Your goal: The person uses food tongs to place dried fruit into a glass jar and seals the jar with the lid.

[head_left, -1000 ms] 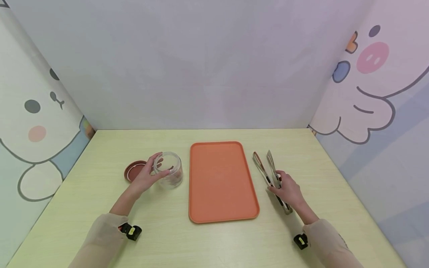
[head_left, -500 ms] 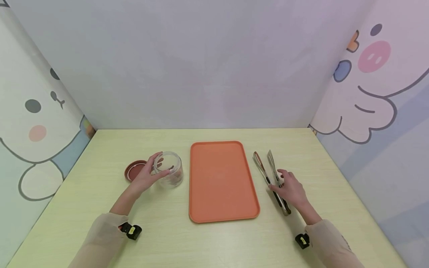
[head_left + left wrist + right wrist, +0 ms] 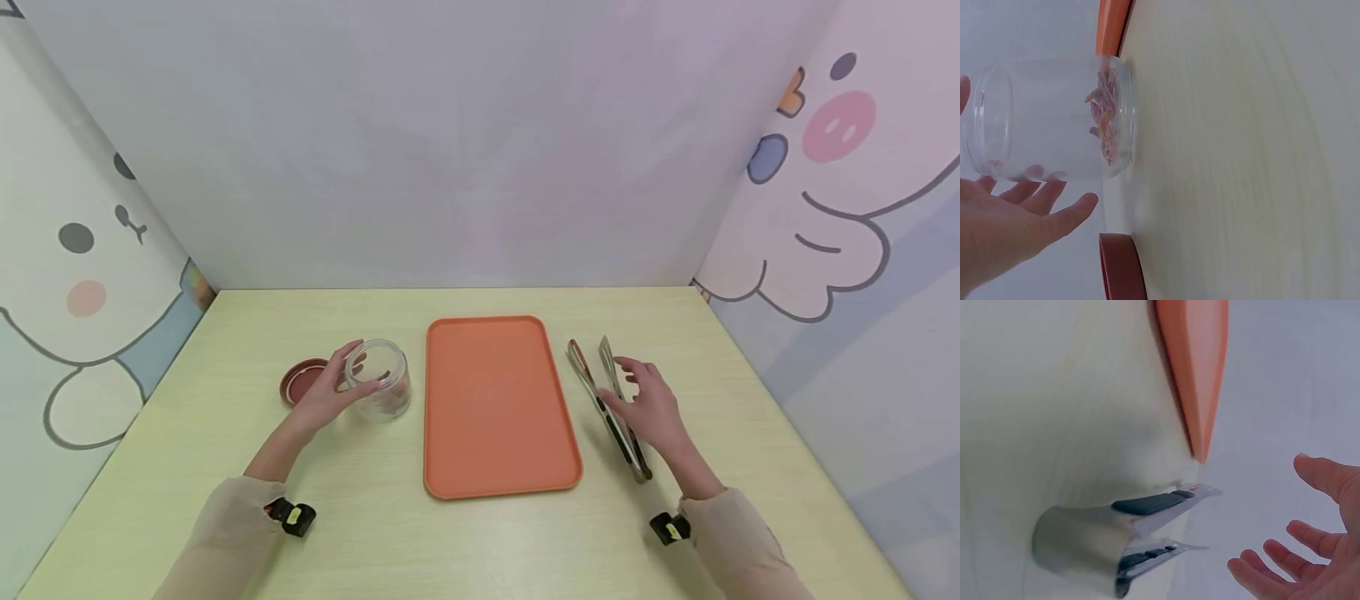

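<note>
Left hand (image 3: 324,398) cupped round the side of a clear glass jar (image 3: 381,387), thumb and fingers loosely curved against the glass; the jar stands upright on the table (image 3: 480,533), just left of the orange tray (image 3: 498,417), with pinkish scraps at its bottom — seen in the left wrist view; a reddish-brown lid (image 3: 298,381) lies flat just beyond the hand. Right hand (image 3: 651,407) open, fingers spread and relaxed, hovering over metal tongs (image 3: 609,407) with dark grips — holding nothing; the tongs lie on the table right of the tray, tips pointing away from the person.
</note>
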`<action>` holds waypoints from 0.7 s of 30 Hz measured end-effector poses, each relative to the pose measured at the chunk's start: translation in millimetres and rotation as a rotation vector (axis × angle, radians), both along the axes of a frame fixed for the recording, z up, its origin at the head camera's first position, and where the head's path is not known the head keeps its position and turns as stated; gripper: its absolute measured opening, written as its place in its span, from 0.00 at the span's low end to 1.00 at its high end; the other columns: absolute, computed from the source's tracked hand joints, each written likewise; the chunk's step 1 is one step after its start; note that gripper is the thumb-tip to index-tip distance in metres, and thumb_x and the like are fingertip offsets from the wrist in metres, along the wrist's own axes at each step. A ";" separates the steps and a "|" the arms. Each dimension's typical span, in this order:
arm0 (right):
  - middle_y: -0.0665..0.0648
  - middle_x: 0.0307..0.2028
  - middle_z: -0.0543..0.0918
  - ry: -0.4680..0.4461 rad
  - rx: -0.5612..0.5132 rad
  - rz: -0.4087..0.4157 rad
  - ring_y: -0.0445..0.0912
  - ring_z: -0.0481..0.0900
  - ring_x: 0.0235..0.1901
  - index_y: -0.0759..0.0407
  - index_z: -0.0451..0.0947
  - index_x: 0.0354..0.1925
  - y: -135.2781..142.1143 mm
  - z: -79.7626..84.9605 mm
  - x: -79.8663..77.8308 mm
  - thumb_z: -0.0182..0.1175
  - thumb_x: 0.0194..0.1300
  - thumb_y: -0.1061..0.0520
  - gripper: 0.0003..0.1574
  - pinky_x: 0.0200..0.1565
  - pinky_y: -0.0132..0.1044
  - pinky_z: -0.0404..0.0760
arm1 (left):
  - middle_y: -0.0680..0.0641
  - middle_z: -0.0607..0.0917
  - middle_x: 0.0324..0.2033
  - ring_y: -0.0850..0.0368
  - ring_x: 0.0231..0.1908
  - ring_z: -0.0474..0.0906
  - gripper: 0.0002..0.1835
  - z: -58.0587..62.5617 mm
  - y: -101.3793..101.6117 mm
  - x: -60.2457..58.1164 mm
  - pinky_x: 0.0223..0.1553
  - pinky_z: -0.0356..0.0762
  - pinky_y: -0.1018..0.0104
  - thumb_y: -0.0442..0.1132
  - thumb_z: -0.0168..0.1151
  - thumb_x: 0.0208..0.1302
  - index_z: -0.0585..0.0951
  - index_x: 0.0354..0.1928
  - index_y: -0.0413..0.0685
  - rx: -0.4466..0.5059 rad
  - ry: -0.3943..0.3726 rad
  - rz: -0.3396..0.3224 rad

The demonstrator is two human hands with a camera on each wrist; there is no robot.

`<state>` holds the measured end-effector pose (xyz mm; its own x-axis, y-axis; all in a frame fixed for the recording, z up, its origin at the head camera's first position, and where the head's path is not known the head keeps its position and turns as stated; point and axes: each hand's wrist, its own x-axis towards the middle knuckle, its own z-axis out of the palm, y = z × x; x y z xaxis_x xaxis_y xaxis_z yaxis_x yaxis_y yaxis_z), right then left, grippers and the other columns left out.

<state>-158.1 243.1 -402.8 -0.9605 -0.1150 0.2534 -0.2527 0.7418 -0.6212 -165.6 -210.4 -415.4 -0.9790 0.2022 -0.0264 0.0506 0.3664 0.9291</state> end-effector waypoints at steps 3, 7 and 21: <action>0.68 0.48 0.67 -0.005 -0.074 0.029 0.61 0.67 0.47 0.67 0.63 0.57 -8.6 5.5 -0.1 0.63 0.55 0.53 0.35 0.39 0.54 0.73 | 0.37 0.56 0.62 0.41 0.62 0.47 0.41 -1.9 -2.4 -0.2 0.55 0.52 0.45 0.47 0.59 0.57 0.47 0.66 0.51 0.028 0.003 -0.008; 0.65 0.49 0.67 0.023 -0.167 0.092 0.58 0.68 0.48 0.64 0.65 0.56 -22.8 11.3 -0.4 0.63 0.54 0.54 0.34 0.40 0.53 0.73 | 0.36 0.56 0.62 0.41 0.62 0.49 0.39 -2.3 -5.4 -0.6 0.55 0.55 0.47 0.45 0.60 0.57 0.49 0.65 0.51 0.063 0.006 -0.028; 0.67 0.53 0.65 -0.013 -0.423 0.365 0.60 0.63 0.52 0.70 0.61 0.57 -91.0 40.8 10.7 0.61 0.53 0.68 0.33 0.48 0.56 0.66 | 0.34 0.60 0.59 0.37 0.59 0.54 0.37 0.5 -14.3 -2.3 0.55 0.55 0.45 0.45 0.59 0.57 0.52 0.65 0.51 0.032 0.009 -0.051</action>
